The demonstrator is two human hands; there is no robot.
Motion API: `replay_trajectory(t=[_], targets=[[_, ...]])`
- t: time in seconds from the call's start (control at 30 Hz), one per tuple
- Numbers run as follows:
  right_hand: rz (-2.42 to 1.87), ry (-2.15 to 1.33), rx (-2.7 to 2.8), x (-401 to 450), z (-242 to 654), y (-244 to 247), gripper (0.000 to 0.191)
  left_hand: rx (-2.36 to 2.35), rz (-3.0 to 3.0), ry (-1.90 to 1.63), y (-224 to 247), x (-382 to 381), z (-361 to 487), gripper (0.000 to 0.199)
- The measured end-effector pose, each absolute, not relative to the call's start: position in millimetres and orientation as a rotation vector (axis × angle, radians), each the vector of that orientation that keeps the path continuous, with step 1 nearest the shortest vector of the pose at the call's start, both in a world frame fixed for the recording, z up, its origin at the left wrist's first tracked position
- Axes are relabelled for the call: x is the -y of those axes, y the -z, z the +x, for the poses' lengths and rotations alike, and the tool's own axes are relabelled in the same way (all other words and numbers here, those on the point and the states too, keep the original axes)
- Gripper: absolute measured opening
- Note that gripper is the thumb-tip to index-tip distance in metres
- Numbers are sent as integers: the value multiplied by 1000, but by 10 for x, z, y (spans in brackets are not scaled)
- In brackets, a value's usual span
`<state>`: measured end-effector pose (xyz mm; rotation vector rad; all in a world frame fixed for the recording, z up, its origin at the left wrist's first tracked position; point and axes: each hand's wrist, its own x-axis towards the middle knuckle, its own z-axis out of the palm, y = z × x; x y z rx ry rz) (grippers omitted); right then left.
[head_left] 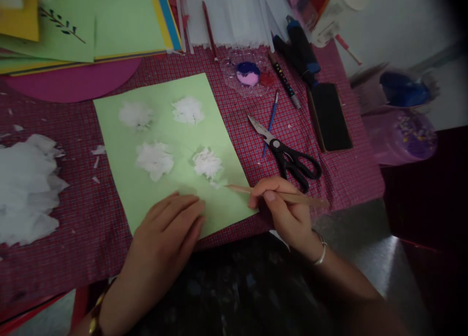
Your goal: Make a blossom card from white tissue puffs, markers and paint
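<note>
A light green sheet of paper (175, 136) lies at a slant on the table. Four-sided in outline, it bears several ruffled white paper puffs, among them an upper right puff (188, 110) and a lower right puff (207, 163). My left hand (171, 228) rests on the sheet's lower edge, fingers stretched out, holding nothing. In my right hand (283, 204) is a thin wooden stick (239, 188), gripped like a pen. Its pointed tip is over the sheet, just below the lower right puff; whether it touches cannot be made out.
Black-handled scissors (278, 150) overlap a blue brush (273, 110) right of the sheet. Beyond are a clear paint dish (234, 72), a dotted pen (285, 82) and a dark phone (331, 116). Crumpled white paper (27, 189) lies left; coloured sheets (127, 24) are stacked behind.
</note>
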<state>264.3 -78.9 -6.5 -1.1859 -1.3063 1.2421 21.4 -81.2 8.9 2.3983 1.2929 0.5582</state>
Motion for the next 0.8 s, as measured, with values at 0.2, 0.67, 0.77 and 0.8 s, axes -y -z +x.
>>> replay_trajectory(t=[0.2, 0.67, 0.77, 0.8], targets=[[-1242, -1221, 1427, 793, 2673, 65, 16, -1311, 2467, -397, -194, 499, 438, 24], [-1209, -1198, 1425, 804, 2664, -20, 19, -1444, 957, -874, -279, 538, 240, 13], [-1168, -1208, 1468, 804, 2538, -82, 21, -1304, 586, -869, -214, 544, 294, 19], [-1155, -1227, 1472, 800, 2477, -102, 21, -1280, 534, -868, -206, 554, 319, 20]])
